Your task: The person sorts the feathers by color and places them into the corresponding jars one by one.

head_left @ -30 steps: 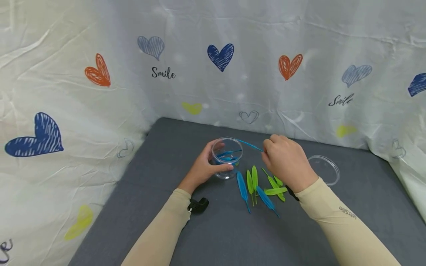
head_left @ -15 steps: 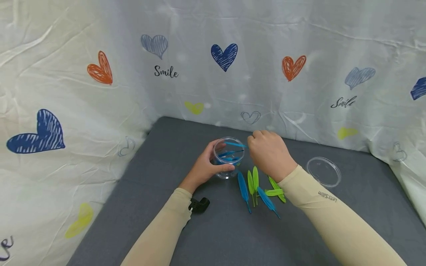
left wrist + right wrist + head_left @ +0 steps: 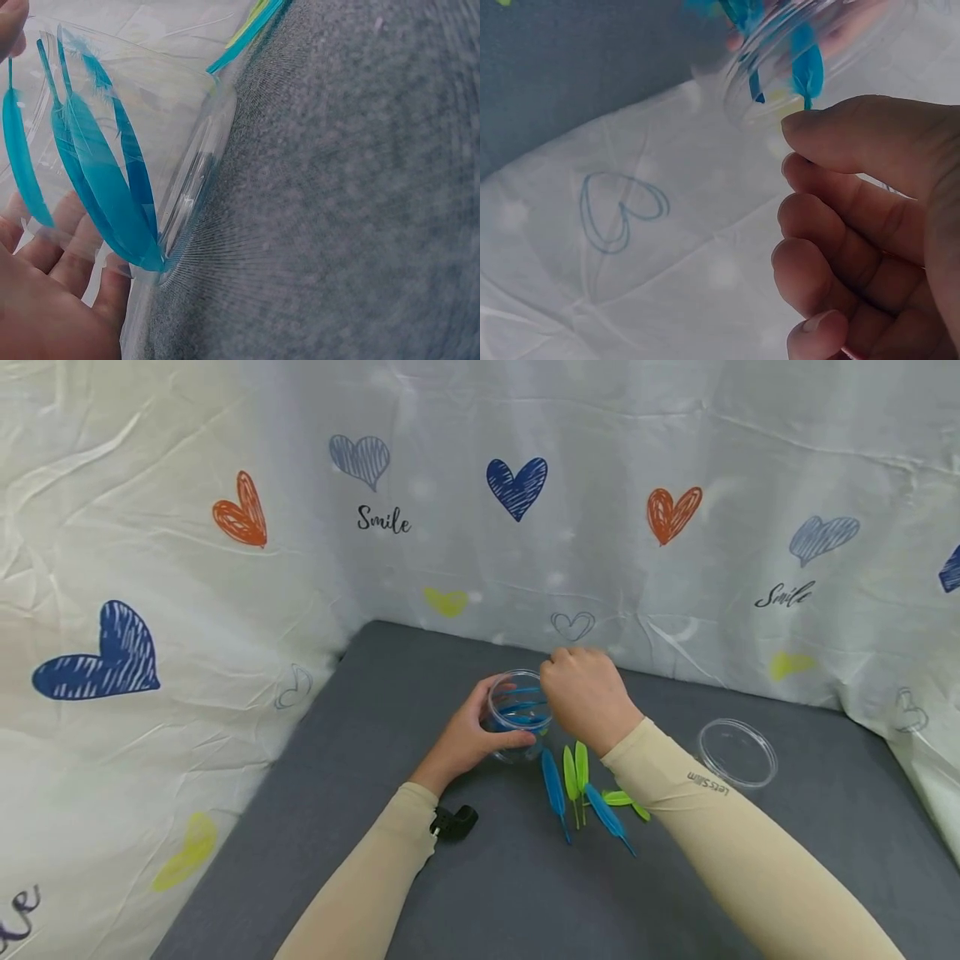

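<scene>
My left hand [image 3: 472,735] grips a clear plastic jar [image 3: 517,753], thumb in front and fingers behind. Inside the jar, several blue feathers [image 3: 105,165] stand on end, as the left wrist view shows. At the mouth, my right hand [image 3: 588,697] pinches another blue feather [image 3: 808,67] by its quill between thumb and forefinger. That feather's vane points down into the jar, past the rim. Just in front of the jar on the table lie two loose blue feathers, one nearer [image 3: 553,783] the jar and one farther right [image 3: 609,814].
Several green feathers [image 3: 571,772] lie among the loose blue ones, partly hidden by the right forearm. A round clear lid [image 3: 738,753] lies on the grey table [image 3: 480,893] at the right. A white curtain [image 3: 600,410] printed with hearts hangs behind and at the left.
My right hand has moved left to the jar, bringing the pinched blue feather from beside the rim to inside the mouth. My left hand keeps its grip on the jar.
</scene>
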Available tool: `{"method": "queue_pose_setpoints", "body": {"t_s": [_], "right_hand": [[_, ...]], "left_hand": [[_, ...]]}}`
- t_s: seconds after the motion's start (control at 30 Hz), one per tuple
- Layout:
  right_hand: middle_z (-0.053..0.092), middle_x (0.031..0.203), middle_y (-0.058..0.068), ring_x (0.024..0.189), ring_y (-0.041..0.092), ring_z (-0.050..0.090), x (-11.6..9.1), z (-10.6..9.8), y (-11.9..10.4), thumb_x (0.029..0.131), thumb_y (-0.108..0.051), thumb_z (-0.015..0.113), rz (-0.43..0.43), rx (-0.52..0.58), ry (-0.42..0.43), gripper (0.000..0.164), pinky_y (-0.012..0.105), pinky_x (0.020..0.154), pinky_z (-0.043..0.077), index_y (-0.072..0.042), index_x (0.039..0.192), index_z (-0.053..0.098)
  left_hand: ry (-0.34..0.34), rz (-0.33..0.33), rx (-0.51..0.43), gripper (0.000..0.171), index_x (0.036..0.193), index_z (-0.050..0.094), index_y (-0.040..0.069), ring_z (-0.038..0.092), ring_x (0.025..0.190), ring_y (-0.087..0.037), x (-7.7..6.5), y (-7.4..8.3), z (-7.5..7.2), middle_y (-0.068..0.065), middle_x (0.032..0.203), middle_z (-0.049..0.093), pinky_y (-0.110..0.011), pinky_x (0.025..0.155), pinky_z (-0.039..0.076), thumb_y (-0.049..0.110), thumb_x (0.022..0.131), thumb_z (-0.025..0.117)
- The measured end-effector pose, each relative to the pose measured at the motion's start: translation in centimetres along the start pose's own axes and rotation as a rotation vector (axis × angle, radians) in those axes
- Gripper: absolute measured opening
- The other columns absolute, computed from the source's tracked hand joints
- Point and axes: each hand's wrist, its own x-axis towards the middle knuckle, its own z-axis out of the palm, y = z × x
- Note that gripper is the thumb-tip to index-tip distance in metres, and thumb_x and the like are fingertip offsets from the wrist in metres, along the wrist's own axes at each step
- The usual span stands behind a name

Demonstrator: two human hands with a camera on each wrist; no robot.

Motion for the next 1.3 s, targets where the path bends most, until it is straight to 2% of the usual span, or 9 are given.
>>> {"method": "queue_pose_setpoints", "body": {"t_s": [0.33,0.5,0.7,0.9,1.03,1.2,1.3], "right_hand": [[0.07,0.076,0.01,0.066,0.025,0.067,0.0,0.8,-0.4,0.096,-0.009,0.08,-0.007,-0.002,-0.004,0.013,0.038,0.058,0.058,-0.005,0.084,0.08],[0.067,0.073,0.009,0.063,0.023,0.065,-0.5,0.6,-0.1,0.096,-0.01,0.078,0.004,0.013,0.027,0.017,0.037,0.056,0.057,-0.005,0.08,0.078],[0.065,0.075,0.009,0.067,0.025,0.066,-1.8,0.0,0.7,0.093,-0.016,0.083,0.054,0.079,0.024,0.018,0.04,0.062,0.06,-0.004,0.083,0.076],[0.055,0.068,0.006,0.063,0.025,0.058,-4.4,0.1,1.5,0.092,-0.015,0.083,0.123,0.135,0.026,0.026,0.04,0.06,0.055,-0.007,0.073,0.067],[0.047,0.065,0.003,0.059,0.021,0.05,-6.8,0.7,1.8,0.092,-0.012,0.083,0.156,0.171,0.033,0.034,0.035,0.056,0.049,-0.01,0.068,0.059],[0.039,0.063,0.0,0.056,0.015,0.039,-9.6,1.7,1.4,0.092,-0.01,0.084,0.191,0.218,0.002,0.042,0.029,0.052,0.039,-0.013,0.064,0.053],[0.04,0.063,-0.001,0.056,0.013,0.039,-11.2,2.3,1.2,0.092,-0.012,0.085,0.234,0.264,-0.029,0.038,0.028,0.051,0.039,-0.014,0.066,0.058]], "left_hand": [[-0.006,0.016,-0.004,0.099,0.164,0.036,0.04,0.049,0.154,-0.024,-0.1,0.1,0.0,0.0,0.167,0.048,-0.056,0.124,0.044,0.047,0.084,0.094],[-0.004,0.03,0.014,0.101,0.165,0.036,0.038,0.043,0.158,-0.028,0.0,-0.2,0.1,-0.002,0.168,0.048,-0.057,0.127,0.04,0.05,0.083,0.094],[0.006,0.041,0.022,0.098,0.164,0.037,0.038,0.043,0.159,-0.031,0.1,-0.4,0.0,-0.001,0.167,0.049,-0.058,0.128,0.038,0.048,0.084,0.094],[0.013,0.04,0.044,0.096,0.163,0.037,0.042,0.043,0.159,-0.026,0.2,-0.2,0.1,-0.001,0.167,0.049,-0.059,0.13,0.035,0.044,0.085,0.094],[0.018,0.034,0.073,0.097,0.164,0.037,0.042,0.04,0.16,-0.02,0.3,-0.1,0.1,0.004,0.167,0.05,-0.057,0.133,0.03,0.045,0.085,0.094],[0.022,0.031,0.087,0.097,0.164,0.035,0.044,0.037,0.162,-0.018,0.3,-0.2,0.0,0.01,0.166,0.049,-0.057,0.135,0.026,0.042,0.086,0.093],[0.023,0.027,0.09,0.097,0.164,0.035,0.045,0.037,0.162,-0.018,0.2,-0.4,0.0,0.011,0.166,0.048,-0.057,0.135,0.027,0.042,0.087,0.093]]}}
